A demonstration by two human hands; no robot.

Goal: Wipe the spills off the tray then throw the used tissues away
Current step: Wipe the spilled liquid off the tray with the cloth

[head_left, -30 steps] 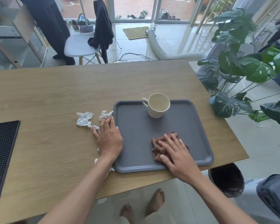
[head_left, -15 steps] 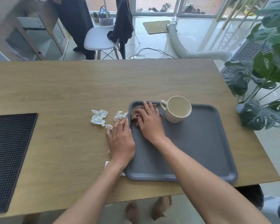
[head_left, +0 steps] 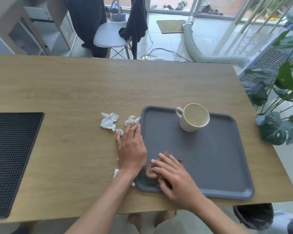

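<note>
Now | brown tissue under right hand fingers | tray near-left corner

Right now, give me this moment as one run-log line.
phase: wiping | right hand: flat on brown tissue, near-left corner of tray | left hand: bracing tray edge | cup: upright on tray | white tissues: on table
</note>
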